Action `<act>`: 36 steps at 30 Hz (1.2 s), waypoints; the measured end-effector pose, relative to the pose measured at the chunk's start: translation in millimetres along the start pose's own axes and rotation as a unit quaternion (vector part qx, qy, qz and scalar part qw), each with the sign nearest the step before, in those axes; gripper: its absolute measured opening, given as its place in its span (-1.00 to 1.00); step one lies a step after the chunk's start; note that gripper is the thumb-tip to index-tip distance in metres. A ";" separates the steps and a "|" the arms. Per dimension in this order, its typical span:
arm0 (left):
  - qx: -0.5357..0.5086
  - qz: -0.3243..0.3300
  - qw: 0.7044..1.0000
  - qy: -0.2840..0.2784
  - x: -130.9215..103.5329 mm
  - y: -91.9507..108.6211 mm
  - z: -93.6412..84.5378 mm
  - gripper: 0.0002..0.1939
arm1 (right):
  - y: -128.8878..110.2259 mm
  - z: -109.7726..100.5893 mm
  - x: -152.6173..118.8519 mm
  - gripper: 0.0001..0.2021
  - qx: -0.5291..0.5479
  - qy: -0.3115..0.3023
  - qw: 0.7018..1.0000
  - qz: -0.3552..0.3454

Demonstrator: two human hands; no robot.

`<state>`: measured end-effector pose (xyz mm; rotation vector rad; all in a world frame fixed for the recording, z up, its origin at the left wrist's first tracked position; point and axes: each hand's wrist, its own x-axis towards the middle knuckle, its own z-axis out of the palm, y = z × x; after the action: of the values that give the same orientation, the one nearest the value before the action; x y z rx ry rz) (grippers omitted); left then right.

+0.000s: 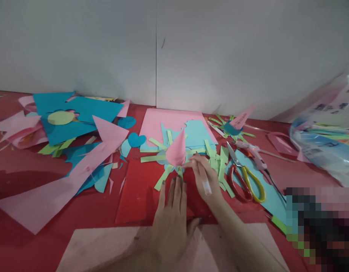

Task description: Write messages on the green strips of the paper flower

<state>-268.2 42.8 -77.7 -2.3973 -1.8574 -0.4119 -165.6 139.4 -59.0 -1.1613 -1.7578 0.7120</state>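
Note:
A pink paper cone (176, 149) stands upright on a light-blue paper base, with light-green paper strips (153, 158) fanning out around it. My left hand (171, 215) lies flat with its fingers stretched forward. Its fingertips touch a short green strip (179, 170) marked with a letter A, in front of the cone. Close to the right of the cone's base, my right hand (204, 175) has its fingers bent together. Whatever may be between those fingertips is hidden. Beneath the work lies a glossy red board (143, 192).
Scissors (242, 177) with red and yellow handles and a pink glue gun (255, 155) lie at right. A second decorated cone (241, 120) stands behind them. Blue sheets (58, 130) and pink scraps (86, 158) cover the left. A plastic bag (327, 139) sits far right.

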 end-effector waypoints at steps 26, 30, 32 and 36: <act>-0.026 0.019 0.999 0.002 -2.9 -2.2 6.3 -0.38 | 6.6 1.7 0.7 -0.84 -0.026 -0.013 0.999 0.028; -0.034 0.024 0.999 -0.005 -1.8 -2.8 6.2 -0.40 | 4.3 2.6 1.7 -0.84 -0.005 0.005 1.000 0.020; -0.039 0.027 0.999 -0.009 -0.6 -3.0 5.2 -0.41 | -0.7 1.3 2.4 -0.82 0.009 0.034 0.999 0.005; -0.045 0.029 0.999 -0.011 0.5 -2.6 3.7 -0.40 | -9.9 -3.5 2.0 -0.77 0.005 0.089 0.996 -0.024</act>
<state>-269.9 44.8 -81.4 -2.5164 -1.8117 -0.4754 -166.9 137.3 -48.7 -1.1362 -1.6249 0.5699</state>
